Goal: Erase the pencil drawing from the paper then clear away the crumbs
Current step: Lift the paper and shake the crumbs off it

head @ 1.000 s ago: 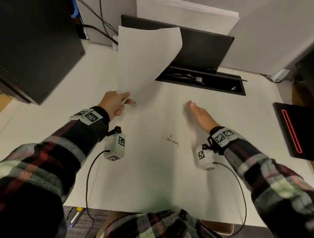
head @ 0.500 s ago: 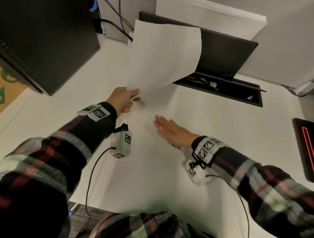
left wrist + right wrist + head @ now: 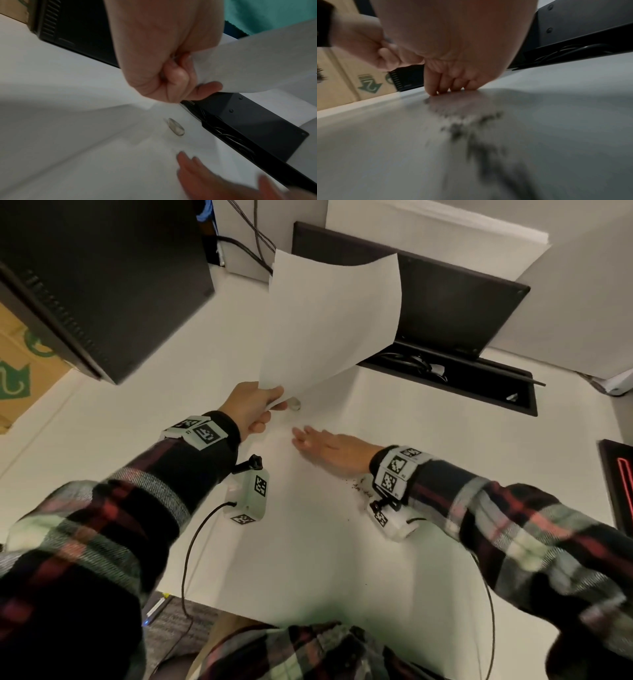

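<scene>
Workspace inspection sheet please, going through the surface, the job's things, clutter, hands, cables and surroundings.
Surface: white desk, bare in front of the person.
Job's things: paper lifted off the desk by one corner; dark crumbs scattered on the desk by the right wrist; eraser lying on the desk.
Clutter: nothing seen.
Hands: left hand pinches the paper's corner; right hand flat, fingers straight on the desk.
Cables: black cable from the left wrist camera; more in the open cable tray.
Surroundings: dark monitor, cardboard box.
</scene>
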### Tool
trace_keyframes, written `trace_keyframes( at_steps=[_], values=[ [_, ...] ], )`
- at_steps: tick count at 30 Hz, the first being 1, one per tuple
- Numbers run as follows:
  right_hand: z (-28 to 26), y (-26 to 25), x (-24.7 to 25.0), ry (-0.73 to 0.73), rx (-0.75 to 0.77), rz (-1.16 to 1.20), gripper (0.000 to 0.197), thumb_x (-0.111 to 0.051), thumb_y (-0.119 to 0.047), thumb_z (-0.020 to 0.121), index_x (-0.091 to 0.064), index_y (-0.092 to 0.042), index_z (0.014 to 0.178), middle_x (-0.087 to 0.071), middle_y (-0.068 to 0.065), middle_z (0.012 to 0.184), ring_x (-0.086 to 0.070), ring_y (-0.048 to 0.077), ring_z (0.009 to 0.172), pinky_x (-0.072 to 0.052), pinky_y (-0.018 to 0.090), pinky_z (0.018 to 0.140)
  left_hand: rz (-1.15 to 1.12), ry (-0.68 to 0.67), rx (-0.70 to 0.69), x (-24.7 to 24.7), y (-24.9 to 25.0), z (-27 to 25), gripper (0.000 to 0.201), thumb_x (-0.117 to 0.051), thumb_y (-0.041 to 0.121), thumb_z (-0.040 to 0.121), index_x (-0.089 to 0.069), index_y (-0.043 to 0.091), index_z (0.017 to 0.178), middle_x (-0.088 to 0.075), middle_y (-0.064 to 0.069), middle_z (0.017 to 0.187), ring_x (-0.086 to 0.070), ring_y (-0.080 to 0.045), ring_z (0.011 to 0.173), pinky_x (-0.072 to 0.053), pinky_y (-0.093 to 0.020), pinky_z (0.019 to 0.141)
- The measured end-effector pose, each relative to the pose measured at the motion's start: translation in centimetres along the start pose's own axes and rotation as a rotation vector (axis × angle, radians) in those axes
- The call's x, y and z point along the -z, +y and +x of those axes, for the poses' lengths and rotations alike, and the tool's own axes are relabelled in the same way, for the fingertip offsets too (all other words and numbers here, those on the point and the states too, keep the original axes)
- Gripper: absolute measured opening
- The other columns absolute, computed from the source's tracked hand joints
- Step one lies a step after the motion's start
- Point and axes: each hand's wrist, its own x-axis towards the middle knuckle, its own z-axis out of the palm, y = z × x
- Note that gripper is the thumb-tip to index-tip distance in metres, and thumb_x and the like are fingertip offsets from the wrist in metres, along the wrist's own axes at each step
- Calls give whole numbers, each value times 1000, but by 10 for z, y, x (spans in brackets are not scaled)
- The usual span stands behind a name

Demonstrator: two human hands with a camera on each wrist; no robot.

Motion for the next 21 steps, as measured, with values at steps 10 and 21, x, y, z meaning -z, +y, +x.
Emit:
trace_keyframes(
  at_steps=[10, 21],
  values=[
    [-75, 9, -28, 105, -64, 532, 55, -29, -50, 91, -54, -19, 130, -45, -4, 142, -38, 5, 131, -21, 22, 112, 26, -11, -15, 1, 0, -9, 13, -50, 19, 96, -53, 13, 84, -56, -1, 71, -27, -4, 35, -20, -14, 32],
    [-64, 26, -40, 95, -119, 150, 52, -9, -42, 100, -6, -27, 149, 5, -10, 157, 8, 7, 143, 9, 29, 115, 84, -34, 17, -10, -14, -19, 9, -51, 18, 95, -53, 11, 99, -58, 0, 70, -26, -8, 42, -20, -14, 33]
  ],
)
